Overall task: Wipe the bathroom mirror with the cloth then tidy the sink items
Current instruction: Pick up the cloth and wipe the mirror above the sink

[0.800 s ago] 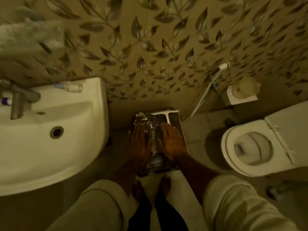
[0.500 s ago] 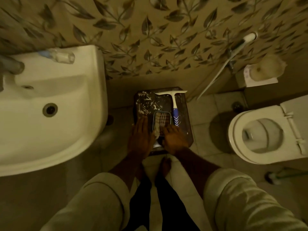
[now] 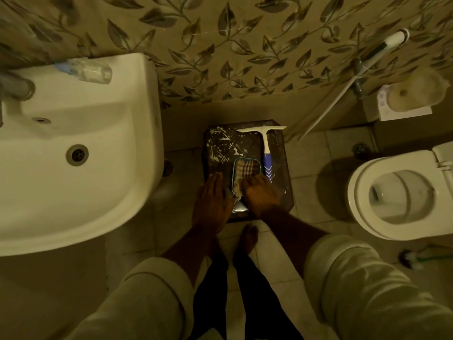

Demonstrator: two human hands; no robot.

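Sink (image 3: 73, 197): a white basin to the left of both hands and well apart from them. Its drain (image 3: 77, 155) is open to view. A clear bottle (image 3: 92, 70) lies on its side on the back rim, near a metal tap (image 3: 14, 87) at the far left.

Toilet (image 3: 382, 192): to the right of the hands and well apart from them, with the seat down and the lid raised. A toilet brush (image 3: 414, 258) lies on the floor tiles below it.

Stool (image 3: 220, 148): a dark, paint-spattered stool standing between sink and toilet, directly under both hands.

Squeegee (image 3: 266, 143): lies flat on the stool beyond the right hand, its white blade toward the wall and its blue handle pointing toward the fingers; contact cannot be determined.

Tray (image 3: 255, 161): a small pale-rimmed container on the stool, just ahead of and between the two hands.

Cloth (image 3: 245, 169): the striped cloth rests in the tray, with its near end hanging over the tray edge between the hands.

Left hand (image 3: 212, 202): flat, palm down, fingers extended and together, resting on the stool just left of the tray; the thumb side touches the near end of the cloth.

Right hand (image 3: 261, 196): palm down, fingers loosely curled over the near right corner of the tray and the cloth. Whether the fingers are closed on the cloth cannot be determined.
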